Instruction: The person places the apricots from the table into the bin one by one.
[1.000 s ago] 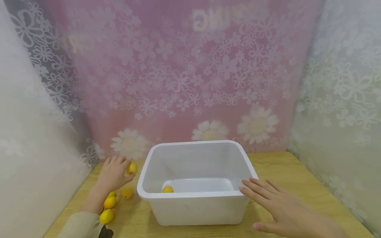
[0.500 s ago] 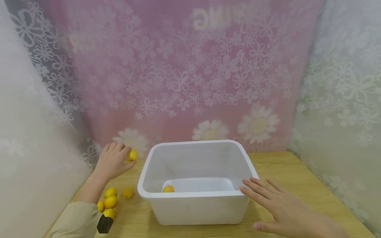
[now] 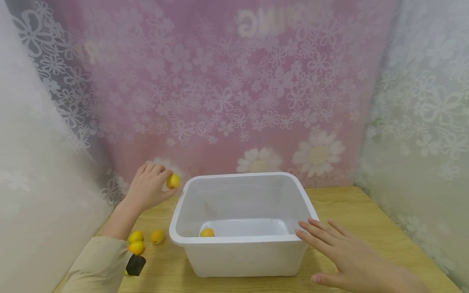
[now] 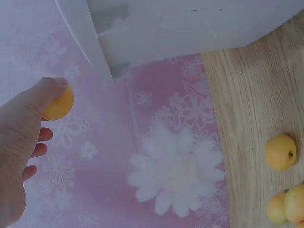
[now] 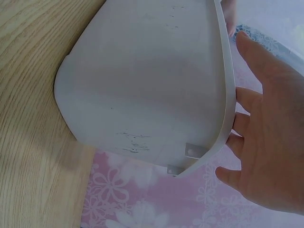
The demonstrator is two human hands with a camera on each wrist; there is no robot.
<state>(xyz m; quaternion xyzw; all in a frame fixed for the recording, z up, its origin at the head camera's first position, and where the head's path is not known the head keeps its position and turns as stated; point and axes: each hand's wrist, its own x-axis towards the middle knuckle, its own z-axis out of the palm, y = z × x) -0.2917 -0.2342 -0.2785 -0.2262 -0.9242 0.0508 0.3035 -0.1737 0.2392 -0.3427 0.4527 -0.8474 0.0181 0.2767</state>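
A small, round, yellow-orange fruit (image 3: 173,181) is pinched between the thumb and fingers of my left hand (image 3: 150,188). It is raised beside the back left corner of a white plastic tub (image 3: 243,259), outside the rim. The left wrist view shows the same fruit (image 4: 61,105) under my thumb. At the tub's right side, my right hand (image 3: 348,254) is spread with its fingertips at the rim; in the right wrist view the fingers (image 5: 247,99) overlap that rim. One similar fruit (image 3: 207,232) lies inside the tub, near the front left.
Several more fruits lie on the wooden table (image 3: 340,207) left of the tub, including one by itself (image 3: 158,236). A dark wrist piece (image 3: 136,265) partly hides the nearest ones. Flowered curtains (image 3: 234,101) hang behind and along both sides.
My left hand has lifted the fruit from the left of the table, up and rightward to the tub's back left corner. My right hand and the tub have hardly moved.
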